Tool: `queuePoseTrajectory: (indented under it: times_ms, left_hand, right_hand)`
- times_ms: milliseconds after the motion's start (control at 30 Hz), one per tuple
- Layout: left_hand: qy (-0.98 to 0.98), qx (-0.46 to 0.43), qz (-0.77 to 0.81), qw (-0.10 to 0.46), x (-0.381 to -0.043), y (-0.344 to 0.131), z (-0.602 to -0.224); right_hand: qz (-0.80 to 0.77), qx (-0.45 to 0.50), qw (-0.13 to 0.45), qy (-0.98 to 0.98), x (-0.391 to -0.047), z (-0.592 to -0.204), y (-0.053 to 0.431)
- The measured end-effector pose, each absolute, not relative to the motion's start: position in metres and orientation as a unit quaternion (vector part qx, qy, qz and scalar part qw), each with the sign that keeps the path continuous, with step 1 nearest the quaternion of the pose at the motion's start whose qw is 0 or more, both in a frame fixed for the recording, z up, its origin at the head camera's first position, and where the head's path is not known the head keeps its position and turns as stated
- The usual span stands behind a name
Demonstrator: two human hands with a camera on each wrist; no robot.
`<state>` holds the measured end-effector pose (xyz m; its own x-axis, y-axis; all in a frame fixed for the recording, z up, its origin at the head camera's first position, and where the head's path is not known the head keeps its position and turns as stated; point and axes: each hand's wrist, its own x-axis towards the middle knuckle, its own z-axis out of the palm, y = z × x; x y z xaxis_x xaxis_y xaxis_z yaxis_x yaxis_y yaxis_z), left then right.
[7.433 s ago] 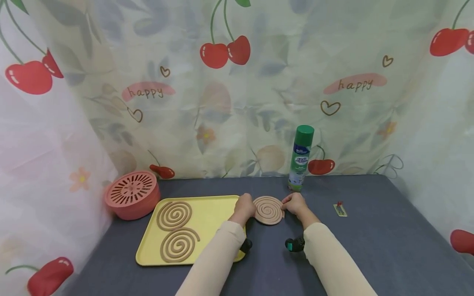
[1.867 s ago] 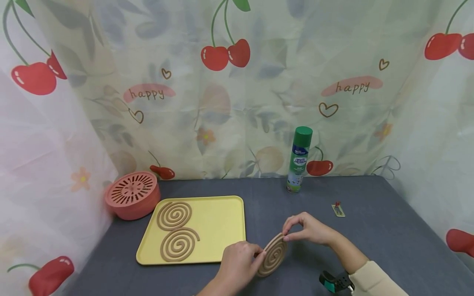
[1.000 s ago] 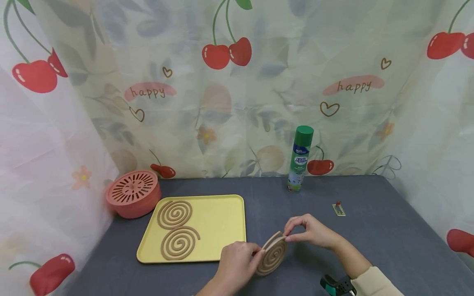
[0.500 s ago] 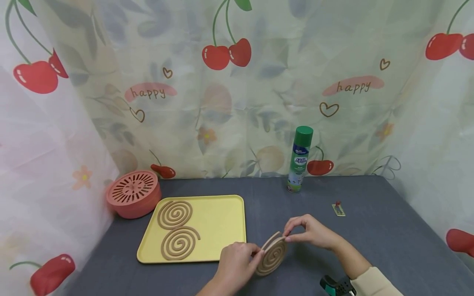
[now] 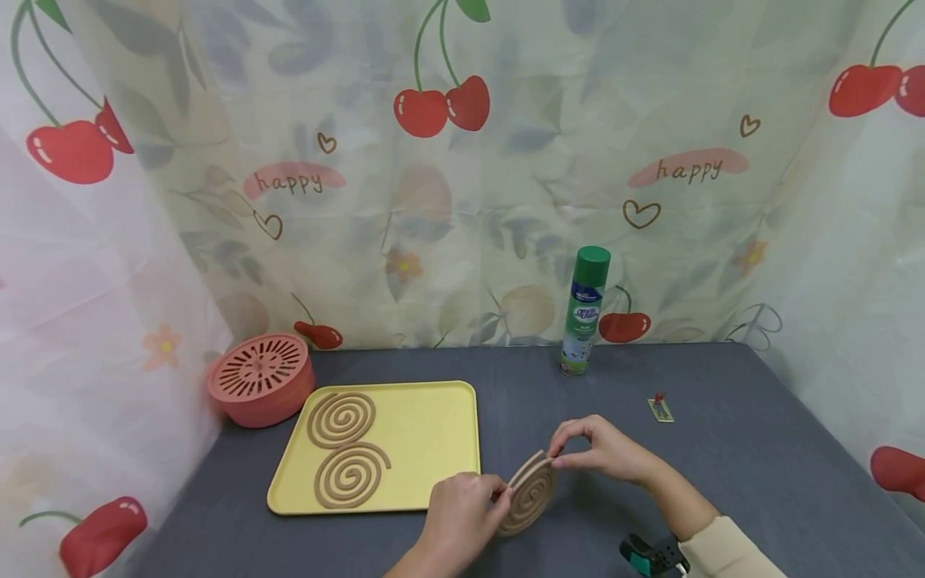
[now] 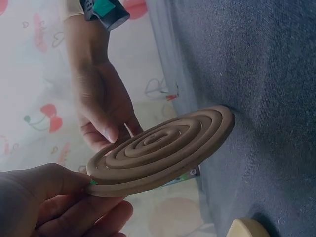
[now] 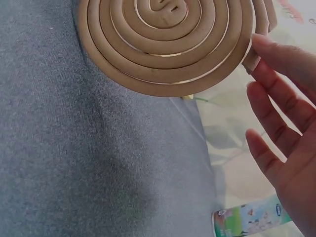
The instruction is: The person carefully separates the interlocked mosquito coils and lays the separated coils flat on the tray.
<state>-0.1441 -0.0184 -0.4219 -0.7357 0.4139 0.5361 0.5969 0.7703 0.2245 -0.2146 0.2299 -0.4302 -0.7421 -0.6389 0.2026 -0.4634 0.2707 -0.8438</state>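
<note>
Table (image 5: 766, 482): is carrying everything listed.
Yellow tray (image 5: 426, 433): is holding a far coil (image 5: 342, 420) at its far left corner and a near coil (image 5: 350, 477) toward its near left corner, both lying flat.
Pink tub (image 5: 260, 393): is standing at the table's far left corner; its slotted lid (image 5: 258, 368) is hiding any contents.
Spray can (image 5: 585, 313): is standing upright near the far edge.
Left hand (image 5: 466, 510): is pinching the rim of the held coil (image 5: 531, 498).
Right hand (image 5: 600, 445): is pinching its opposite rim.
Held coil: is tilting on edge beside the tray's near right corner, seemingly doubled; probably behaving as light, stiff, brittle, hardly slippery; opposite outer rims are offering the safest hold.
Metal piece (image 5: 661, 409): is lying toward the right edge.
</note>
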Motion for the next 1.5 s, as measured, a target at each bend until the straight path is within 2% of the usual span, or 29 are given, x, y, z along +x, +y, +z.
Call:
queuePoseTrajectory:
  times_ms: [200,600,1300,1500]
  left_hand:
    - [-0.911,-0.275,-0.185,0.245,-0.144,-0.020,-0.422]
    - [-0.918,-0.263,-0.203,0.216,-0.144,-0.020,-0.420]
    - [-0.923,-0.274,-0.178,0.203,-0.144,-0.020,-0.417]
    - [-0.928,-0.273,-0.175,0.184,-0.144,-0.019,-0.415]
  right_hand:
    - [-0.495,-0.349,0.085,0.791,-0.216,-0.432,0.227]
    - [-0.494,-0.355,0.092,0.788,-0.216,-0.433,0.228]
    - [-0.529,-0.261,0.033,0.807,-0.201,-0.457,0.225]
    - [-0.557,-0.213,0.052,0.801,-0.199,-0.463,0.223]
